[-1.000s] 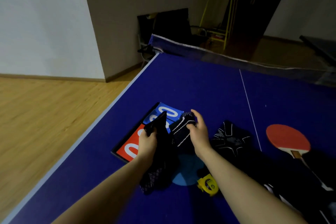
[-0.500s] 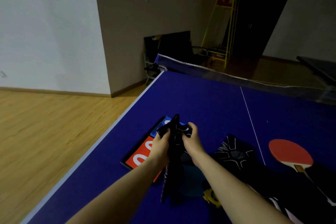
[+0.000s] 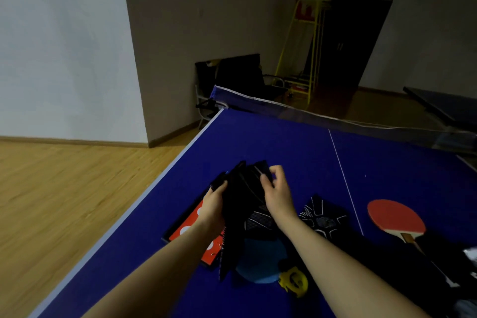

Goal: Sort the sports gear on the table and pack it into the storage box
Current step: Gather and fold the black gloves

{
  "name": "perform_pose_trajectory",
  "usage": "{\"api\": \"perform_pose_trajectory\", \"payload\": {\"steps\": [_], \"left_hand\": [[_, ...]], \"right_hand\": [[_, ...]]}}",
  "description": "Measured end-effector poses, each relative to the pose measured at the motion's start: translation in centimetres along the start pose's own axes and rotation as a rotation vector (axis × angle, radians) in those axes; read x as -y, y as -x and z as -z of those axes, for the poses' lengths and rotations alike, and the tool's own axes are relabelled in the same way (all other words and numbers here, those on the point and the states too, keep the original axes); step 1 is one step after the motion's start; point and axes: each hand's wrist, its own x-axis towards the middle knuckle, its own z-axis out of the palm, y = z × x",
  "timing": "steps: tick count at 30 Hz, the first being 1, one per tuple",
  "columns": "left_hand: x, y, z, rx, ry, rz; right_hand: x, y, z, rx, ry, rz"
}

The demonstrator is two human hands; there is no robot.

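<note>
Near table (image 3: 284, 142) left edge | both hands (image 3: 214, 204) grip black garment (image 3: 240, 204)

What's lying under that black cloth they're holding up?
Under the black patterned cloth a red scoreboard and a blue round disc partly show; their covered parts cannot be seen.

We see both hands lifting a black patterned cloth (image 3: 240, 204) above the blue table (image 3: 284, 147), the left hand (image 3: 213, 208) gripping 1 edge, the right hand (image 3: 277, 193) pinching the other, over a red scoreboard (image 3: 189, 227), with a red paddle (image 3: 395, 217) well apart.
</note>
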Motion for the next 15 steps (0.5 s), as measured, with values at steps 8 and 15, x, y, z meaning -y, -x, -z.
{"api": "perform_pose_trajectory", "payload": {"steps": [8, 15], "left_hand": [[-1.7, 0.8, -0.2, 0.049, 0.028, -0.004], [-1.5, 1.7, -1.1, 0.111, -0.068, 0.014]], "right_hand": [[1.8, -0.1, 0.2, -0.037, -0.244, -0.097], [0.7, -0.3, -1.7, -0.030, 0.056, -0.033]]}}
